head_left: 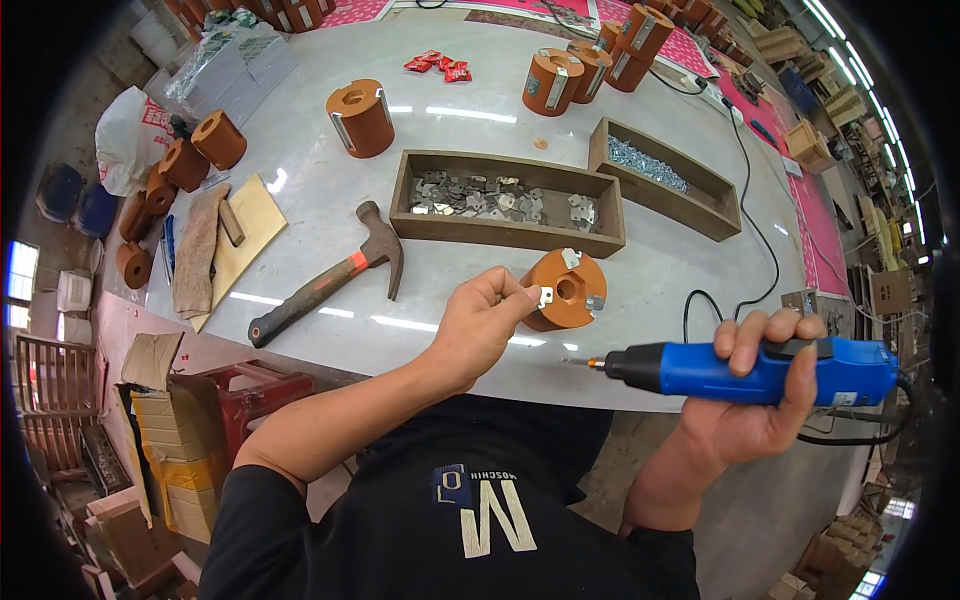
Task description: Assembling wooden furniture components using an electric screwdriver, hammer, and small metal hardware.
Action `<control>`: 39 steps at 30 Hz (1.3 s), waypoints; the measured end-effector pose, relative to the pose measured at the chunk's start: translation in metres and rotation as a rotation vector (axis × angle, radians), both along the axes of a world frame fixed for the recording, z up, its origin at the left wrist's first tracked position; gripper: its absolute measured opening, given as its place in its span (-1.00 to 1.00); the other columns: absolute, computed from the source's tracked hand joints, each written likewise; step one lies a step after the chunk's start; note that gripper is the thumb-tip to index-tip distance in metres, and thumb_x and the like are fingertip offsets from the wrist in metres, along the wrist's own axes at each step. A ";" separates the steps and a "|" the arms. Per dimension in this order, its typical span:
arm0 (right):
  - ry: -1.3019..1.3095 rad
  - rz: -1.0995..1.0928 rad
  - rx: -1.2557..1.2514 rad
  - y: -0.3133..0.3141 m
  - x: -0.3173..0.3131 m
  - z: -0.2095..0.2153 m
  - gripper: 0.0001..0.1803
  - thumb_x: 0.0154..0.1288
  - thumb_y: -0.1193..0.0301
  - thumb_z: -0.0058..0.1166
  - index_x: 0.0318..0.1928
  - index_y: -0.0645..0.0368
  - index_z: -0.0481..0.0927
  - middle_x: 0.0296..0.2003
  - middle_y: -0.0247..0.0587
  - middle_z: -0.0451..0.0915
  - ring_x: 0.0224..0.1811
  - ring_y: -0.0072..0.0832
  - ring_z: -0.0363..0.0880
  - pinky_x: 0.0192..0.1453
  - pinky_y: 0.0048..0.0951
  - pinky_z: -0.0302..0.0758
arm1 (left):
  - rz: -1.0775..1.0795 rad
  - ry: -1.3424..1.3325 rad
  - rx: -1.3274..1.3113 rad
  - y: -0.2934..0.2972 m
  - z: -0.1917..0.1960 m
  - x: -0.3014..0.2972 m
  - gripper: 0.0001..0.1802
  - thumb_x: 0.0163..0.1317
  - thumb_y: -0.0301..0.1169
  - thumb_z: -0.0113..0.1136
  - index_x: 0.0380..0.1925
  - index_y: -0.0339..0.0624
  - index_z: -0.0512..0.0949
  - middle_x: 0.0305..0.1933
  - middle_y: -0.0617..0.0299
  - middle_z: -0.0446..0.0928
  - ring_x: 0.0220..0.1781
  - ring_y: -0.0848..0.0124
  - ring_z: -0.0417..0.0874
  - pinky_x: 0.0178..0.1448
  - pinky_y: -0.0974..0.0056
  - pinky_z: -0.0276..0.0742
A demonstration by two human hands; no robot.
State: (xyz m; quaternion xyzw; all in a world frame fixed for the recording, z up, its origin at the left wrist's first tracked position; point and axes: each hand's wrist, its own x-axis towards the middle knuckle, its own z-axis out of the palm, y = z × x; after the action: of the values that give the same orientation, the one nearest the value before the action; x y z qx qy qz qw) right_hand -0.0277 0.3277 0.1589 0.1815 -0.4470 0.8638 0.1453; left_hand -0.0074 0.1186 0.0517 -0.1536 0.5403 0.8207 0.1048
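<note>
An orange-brown wooden cylinder (545, 312) with a hole in its top stands near the table's front edge. Two small metal plates sit on its top rim, one at the far side and one at the right. At the rim's left side, my left hand (482, 325) pinches another small metal plate (545, 297) between thumb and finger. My right hand (762, 375) grips a blue electric screwdriver (700, 372) with a black nose. Its bit points left, in front of the cylinder and apart from it.
A wooden box of metal plates (500, 230) and a wooden box of screws (715, 222) lie beyond the cylinder. A claw hammer (325, 290) rests at the left. More wooden cylinders (362, 120) stand farther back. The screwdriver's black cord (775, 265) crosses the table's right side.
</note>
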 end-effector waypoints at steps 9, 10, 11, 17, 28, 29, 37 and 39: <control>0.162 0.064 0.094 -0.016 -0.019 0.030 -0.69 0.41 0.32 -0.04 0.07 0.20 0.43 -0.19 -0.07 0.57 -0.44 -0.46 0.53 -0.24 -0.32 0.52 | 0.178 0.591 -0.659 -0.003 -0.004 0.004 -0.91 0.24 -0.47 0.28 -0.32 -0.21 0.56 -0.63 0.42 0.31 -0.64 0.61 0.31 -0.57 0.37 0.23; 0.162 0.067 0.097 -0.017 -0.020 0.031 -0.69 0.41 0.32 -0.04 0.07 0.20 0.43 -0.19 -0.07 0.57 -0.44 -0.46 0.53 -0.24 -0.32 0.52 | 0.188 0.860 -0.931 -0.010 -0.005 -0.001 -0.87 0.15 -0.51 0.32 -0.29 -0.17 0.60 -0.63 0.38 0.31 -0.65 0.55 0.34 -0.57 0.34 0.27; 0.155 0.071 0.079 -0.017 -0.020 0.031 -0.70 0.41 0.32 -0.05 0.06 0.20 0.43 -0.19 -0.07 0.57 -0.44 -0.45 0.53 -0.24 -0.32 0.52 | 0.193 1.130 -1.202 -0.015 -0.006 -0.004 -0.79 0.06 -0.55 0.35 -0.25 -0.14 0.64 -0.62 0.34 0.31 -0.66 0.48 0.37 -0.56 0.31 0.30; 0.130 0.056 0.057 -0.013 -0.022 0.029 -0.72 0.41 0.32 -0.06 0.03 0.20 0.44 -0.20 -0.08 0.59 -0.45 -0.45 0.53 -0.26 -0.31 0.52 | -0.044 1.206 -1.367 -0.031 0.002 -0.008 -0.66 -0.07 -0.54 0.37 -0.21 -0.07 0.68 -0.60 0.31 0.31 -0.59 0.38 0.43 -0.57 0.29 0.31; 0.095 0.062 0.110 -0.024 -0.028 0.027 -0.75 0.40 0.33 -0.02 0.00 0.17 0.44 -0.20 -0.18 0.59 -0.42 -0.51 0.45 -0.20 -0.33 0.41 | -0.177 0.850 -1.016 -0.029 0.002 0.003 -0.60 0.13 -0.48 0.27 0.03 -0.01 0.62 -0.57 0.26 0.39 -0.56 0.40 0.45 -0.49 0.31 0.36; 0.092 0.060 0.112 -0.024 -0.028 0.027 -0.75 0.40 0.33 -0.02 0.00 0.17 0.44 -0.20 -0.18 0.59 -0.42 -0.51 0.46 -0.20 -0.33 0.41 | -0.135 0.676 -0.871 -0.027 0.005 0.005 -0.67 0.16 -0.44 0.30 -0.02 -0.10 0.62 -0.58 0.30 0.38 -0.56 0.49 0.42 -0.49 0.35 0.33; 0.079 0.000 0.066 -0.030 -0.032 0.027 -0.76 0.36 0.33 0.00 -0.04 0.15 0.46 -0.24 -0.09 0.62 -0.50 -0.44 0.52 -0.28 -0.27 0.52 | -0.031 -0.093 -0.076 -0.012 0.012 0.007 -0.76 0.29 -0.27 0.29 -0.35 -0.22 0.53 -0.56 0.47 0.35 -0.63 0.72 0.17 -0.59 0.51 -0.02; 0.061 -0.001 0.060 -0.032 -0.032 0.027 -0.75 0.35 0.34 0.01 -0.03 0.15 0.45 -0.24 -0.07 0.62 -0.50 -0.43 0.53 -0.29 -0.26 0.53 | -0.041 -0.105 -0.057 -0.009 0.015 0.005 -0.76 0.28 -0.28 0.30 -0.36 -0.23 0.53 -0.56 0.46 0.35 -0.63 0.72 0.17 -0.60 0.51 -0.04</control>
State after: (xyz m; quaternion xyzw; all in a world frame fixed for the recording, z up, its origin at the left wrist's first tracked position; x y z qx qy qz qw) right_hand -0.0596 0.2960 0.1860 0.2117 -0.4683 0.8439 0.1539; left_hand -0.0019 0.1094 0.0670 -0.1883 0.5602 0.7935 0.1453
